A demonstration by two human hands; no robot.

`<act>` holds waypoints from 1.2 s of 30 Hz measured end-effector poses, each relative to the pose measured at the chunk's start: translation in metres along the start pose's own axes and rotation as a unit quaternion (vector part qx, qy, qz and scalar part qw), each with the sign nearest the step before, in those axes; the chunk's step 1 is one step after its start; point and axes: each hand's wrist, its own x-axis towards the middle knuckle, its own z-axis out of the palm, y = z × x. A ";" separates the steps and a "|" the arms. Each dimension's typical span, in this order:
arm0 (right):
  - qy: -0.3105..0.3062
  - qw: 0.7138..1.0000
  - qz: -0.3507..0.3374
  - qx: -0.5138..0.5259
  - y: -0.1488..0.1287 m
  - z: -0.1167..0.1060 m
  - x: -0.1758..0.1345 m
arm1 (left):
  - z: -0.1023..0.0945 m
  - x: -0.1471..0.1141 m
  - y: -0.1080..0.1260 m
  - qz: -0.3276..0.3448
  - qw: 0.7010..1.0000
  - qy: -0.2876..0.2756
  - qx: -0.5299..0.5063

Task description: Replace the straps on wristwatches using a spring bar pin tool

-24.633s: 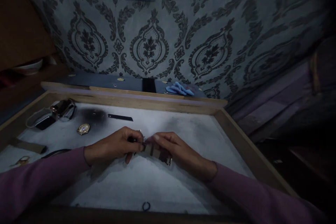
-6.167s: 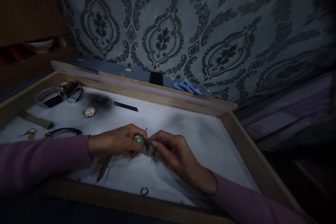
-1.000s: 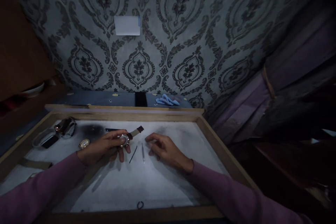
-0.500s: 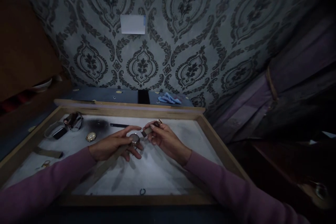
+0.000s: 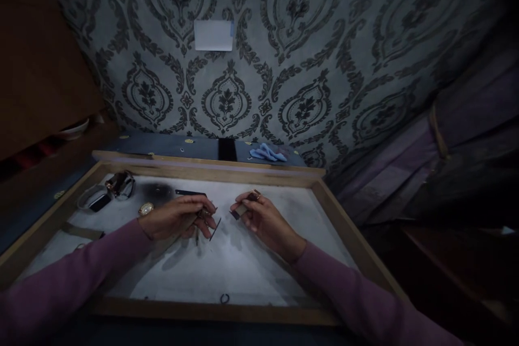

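Over the tray's white base, my left hand [image 5: 184, 216] is curled around a watch [image 5: 206, 214], mostly hidden by the fingers. A thin dark strip [image 5: 214, 229] shows beside these fingertips; I cannot tell what it is or whether it is held. To the right, my right hand [image 5: 267, 219] pinches a short grey-beige watch strap [image 5: 240, 211] with a dark end pointing left. A gold-coloured buckle [image 5: 254, 194] shows at the top of that hand. The two hands are apart. Close behind my left hand lies a flat dark bar [image 5: 190, 193], and a gold watch [image 5: 146, 209] is by the wrist.
A wooden-edged tray [image 5: 320, 200] surrounds the work. At its left lie watches [image 5: 120, 185], a dark-faced watch [image 5: 99, 203] and a loose strap [image 5: 83, 231]. A small dark ring [image 5: 224, 298] lies near the front edge. Behind are a blue cloth [image 5: 267, 152] and a black rectangle [image 5: 227, 149].
My left hand has turned, so the watch face no longer shows and its fingers curl more. My right hand has moved right with the strap, widening the gap. The view has shifted slightly.
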 end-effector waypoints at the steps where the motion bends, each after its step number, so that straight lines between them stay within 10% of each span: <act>1: 0.000 1.000 0.005 0.003 0.000 0.000 0.000 | 0.000 0.000 0.001 -0.006 1.000 0.000 0.013; 36: -0.068 0.995 0.059 0.047 0.012 0.024 -0.011 | 0.013 0.006 -0.013 -0.055 0.987 0.036 0.145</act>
